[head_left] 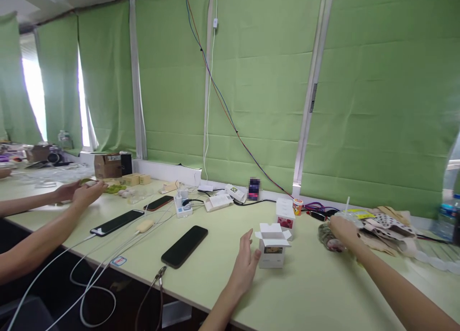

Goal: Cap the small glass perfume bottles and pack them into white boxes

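Observation:
My left hand (245, 264) rests at the table's front part, fingers apart, just left of a small white box (272, 258) whose top flaps stand open. My right hand (344, 229) reaches out at the right, over a clear plastic cup with a straw (347, 205) and beside a dark patterned bundle (329, 239). Its fingers are mostly hidden, so what it holds cannot be made out. Behind the open box stands a white box with a red fruit picture (285, 218).
Phones (184, 246) and white cables lie left of centre, near a power strip (183, 209). At far left another person's hands (84, 191) hold something small. An orange cup (297, 207) stands at the back; fabric pieces (386, 225) lie at right.

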`<state>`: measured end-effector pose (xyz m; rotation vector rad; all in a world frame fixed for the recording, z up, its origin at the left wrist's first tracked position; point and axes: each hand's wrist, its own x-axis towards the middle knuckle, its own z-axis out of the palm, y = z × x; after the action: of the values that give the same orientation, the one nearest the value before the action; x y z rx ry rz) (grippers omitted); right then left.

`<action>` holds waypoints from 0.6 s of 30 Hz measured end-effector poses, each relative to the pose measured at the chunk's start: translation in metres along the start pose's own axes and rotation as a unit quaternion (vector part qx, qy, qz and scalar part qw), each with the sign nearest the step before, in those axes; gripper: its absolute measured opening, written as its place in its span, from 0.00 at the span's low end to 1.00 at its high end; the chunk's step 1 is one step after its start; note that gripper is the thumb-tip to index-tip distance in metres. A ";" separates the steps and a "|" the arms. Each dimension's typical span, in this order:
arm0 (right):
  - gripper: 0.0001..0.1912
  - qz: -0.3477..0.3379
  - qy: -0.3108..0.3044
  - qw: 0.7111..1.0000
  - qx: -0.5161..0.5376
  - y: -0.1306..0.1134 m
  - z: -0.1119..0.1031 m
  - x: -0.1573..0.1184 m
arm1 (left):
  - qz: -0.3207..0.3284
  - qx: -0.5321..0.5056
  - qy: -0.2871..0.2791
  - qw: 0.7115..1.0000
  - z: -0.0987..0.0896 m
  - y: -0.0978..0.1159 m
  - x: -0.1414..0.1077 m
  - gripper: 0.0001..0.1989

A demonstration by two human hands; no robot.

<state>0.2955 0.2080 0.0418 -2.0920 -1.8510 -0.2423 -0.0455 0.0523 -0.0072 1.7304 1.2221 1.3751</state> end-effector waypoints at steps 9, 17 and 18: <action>0.16 -0.054 -0.032 0.998 -0.010 -0.007 0.001 0.007 | 0.024 0.035 0.009 0.999 0.001 -0.006 0.000 0.33; 0.15 -0.020 -0.036 0.998 0.050 -0.003 0.015 0.034 | 0.034 0.040 0.010 0.999 0.007 -0.005 -0.007 0.34; 0.14 -0.018 -0.030 0.997 0.065 -0.004 0.018 0.037 | 0.035 0.043 0.008 0.998 0.007 -0.005 -0.008 0.34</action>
<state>0.2949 0.2490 0.0383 -2.0013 -1.8859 -0.0648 -0.0406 0.0478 -0.0167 1.8411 1.2571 1.3979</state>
